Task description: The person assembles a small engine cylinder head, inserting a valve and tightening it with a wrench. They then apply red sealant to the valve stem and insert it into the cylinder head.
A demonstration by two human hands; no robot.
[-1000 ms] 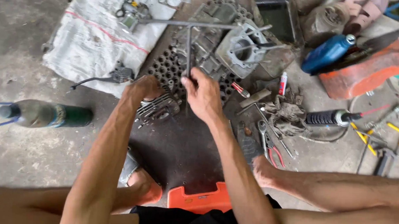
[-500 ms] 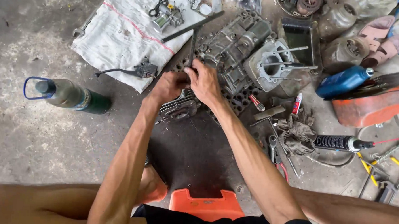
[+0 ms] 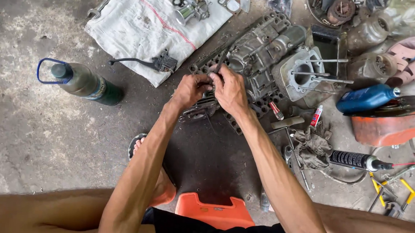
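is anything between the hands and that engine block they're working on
Nothing visible does. The left hand and right hand are already together at the front edge of the engine block, fingers on a small part there. What the fingers pinch is too hidden to tell.

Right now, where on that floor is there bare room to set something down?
The bare concrete floor left of the green bottle and below the white sack is free. So is the dark patch between the orange stool and the finned metal part under the hands. Right of the engine case it is crowded: blue oil bottle, rag, tools.
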